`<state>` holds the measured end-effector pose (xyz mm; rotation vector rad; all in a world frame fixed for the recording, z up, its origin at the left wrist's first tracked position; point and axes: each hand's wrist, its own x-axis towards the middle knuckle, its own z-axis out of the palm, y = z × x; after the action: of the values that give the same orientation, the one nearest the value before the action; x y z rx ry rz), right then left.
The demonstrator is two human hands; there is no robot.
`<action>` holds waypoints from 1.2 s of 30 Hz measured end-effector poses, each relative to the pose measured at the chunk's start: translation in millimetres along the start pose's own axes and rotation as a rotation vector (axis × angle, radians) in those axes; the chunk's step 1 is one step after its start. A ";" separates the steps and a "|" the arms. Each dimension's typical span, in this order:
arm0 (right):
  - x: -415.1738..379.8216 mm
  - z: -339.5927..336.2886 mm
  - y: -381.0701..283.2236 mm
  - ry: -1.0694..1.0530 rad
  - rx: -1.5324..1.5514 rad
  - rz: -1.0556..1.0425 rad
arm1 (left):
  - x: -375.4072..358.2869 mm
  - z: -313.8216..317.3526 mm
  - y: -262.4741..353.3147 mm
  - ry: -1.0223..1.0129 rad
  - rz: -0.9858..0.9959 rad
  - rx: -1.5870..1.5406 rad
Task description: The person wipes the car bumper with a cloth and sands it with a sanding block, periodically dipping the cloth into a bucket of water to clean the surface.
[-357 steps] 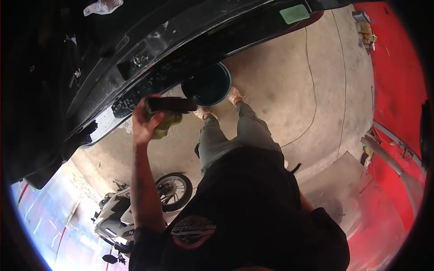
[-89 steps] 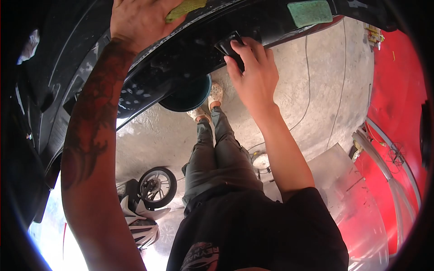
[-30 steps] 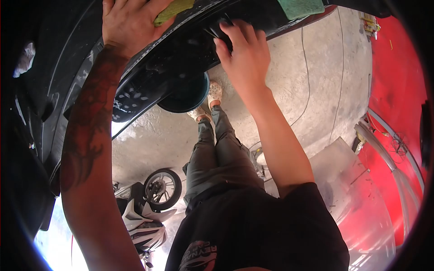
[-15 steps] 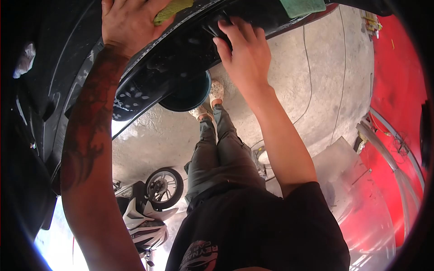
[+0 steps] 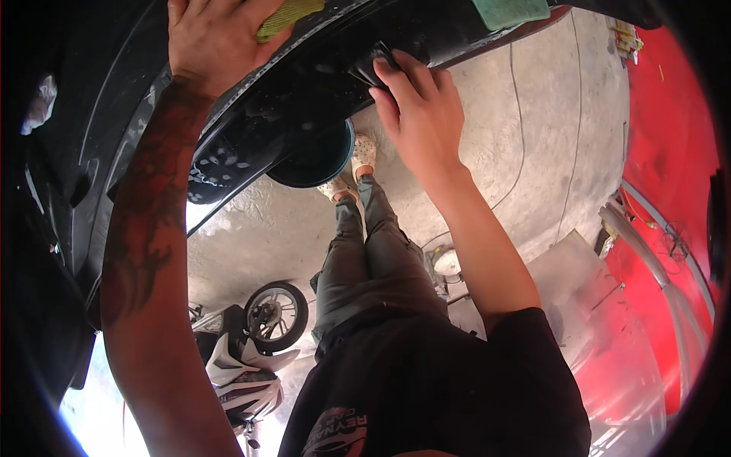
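Black block [image 5: 383, 52] gripped in right hand [image 5: 423, 107] near glossy black panel [image 5: 282, 103]'s outer edge; heading, long axis finger-hidden. Left hand [image 5: 218, 42] spread, touching yellow-green cloth [image 5: 291, 18]. Concrete floor [image 5: 556, 129].

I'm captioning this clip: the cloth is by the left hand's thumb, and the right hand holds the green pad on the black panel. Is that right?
Not quite: the head view shows the right hand holding a black block on the panel; the green pad lies apart. The rest stands.
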<state>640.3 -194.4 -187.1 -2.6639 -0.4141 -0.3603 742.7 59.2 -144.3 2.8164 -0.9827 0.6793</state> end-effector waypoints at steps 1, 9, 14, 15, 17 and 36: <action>-2.4 -0.6 -0.3 -0.006 0.004 0.006 | 1.8 -4.3 1.0 -0.027 -0.006 -0.001; 7.8 15.1 -3.2 0.049 -0.003 0.006 | 1.2 3.9 1.4 0.088 0.023 -0.042; 3.7 14.6 -9.9 0.044 0.008 0.065 | 2.6 -8.5 1.9 -0.054 -0.004 -0.001; 14.7 20.9 -10.0 0.068 0.014 0.059 | 2.2 -5.6 2.0 -0.003 0.005 -0.012; 19.0 24.3 -11.2 0.084 0.036 0.066 | 1.3 3.5 1.8 0.101 0.025 -0.037; 6.8 15.5 -12.6 0.043 0.095 0.119 | 0.9 0.3 0.9 0.035 0.005 -0.039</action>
<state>645.2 -175.1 -194.1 -2.5689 -0.2516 -0.3514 742.9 57.9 -144.4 2.7603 -0.9861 0.6995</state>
